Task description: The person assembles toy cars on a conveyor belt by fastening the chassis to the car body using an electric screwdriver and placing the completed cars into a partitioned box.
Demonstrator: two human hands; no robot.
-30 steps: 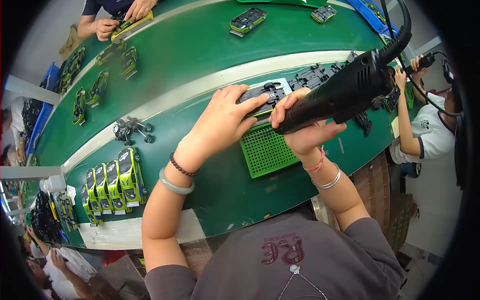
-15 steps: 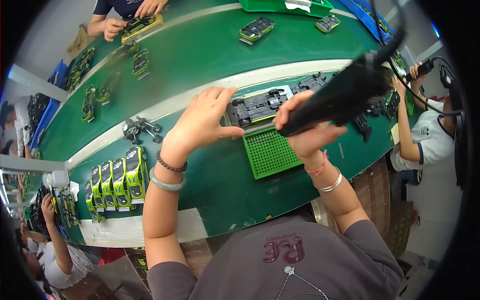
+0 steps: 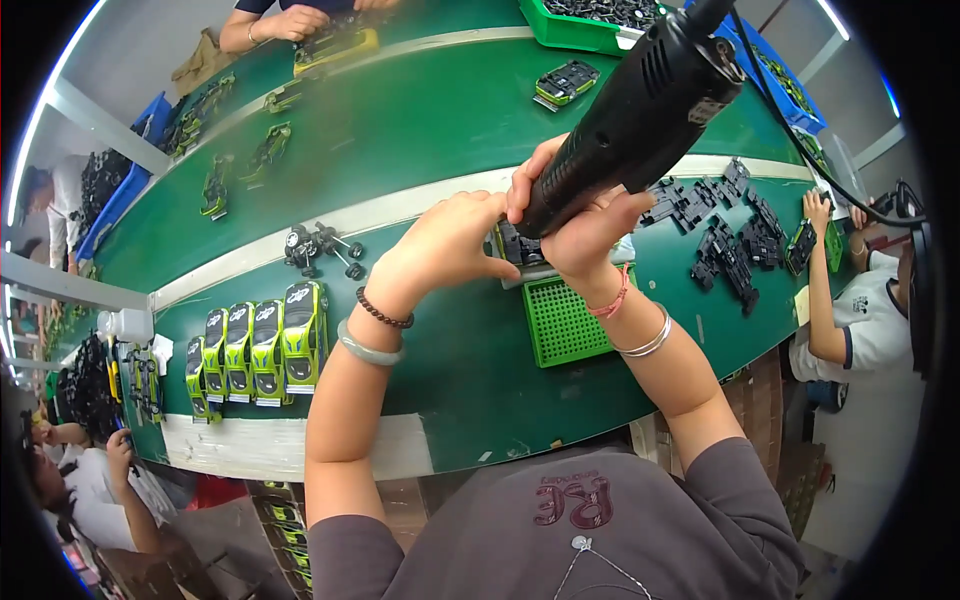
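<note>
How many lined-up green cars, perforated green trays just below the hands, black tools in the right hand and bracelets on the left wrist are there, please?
Lined-up green cars: 5
Perforated green tray: 1
Black power tool in the right hand: 1
Left-wrist bracelets: 2
Total: 9

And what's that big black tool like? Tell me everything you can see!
The tool is long, chunky and black, like hard plastic. Near its upper end are narrow slots, a small pale label and a thick black cord. It's held tilted over the green table, its upper end leaning to the right. The right hand wraps around its narrower lower part. Its tip is hidden, so I can't tell what that touches.
</note>
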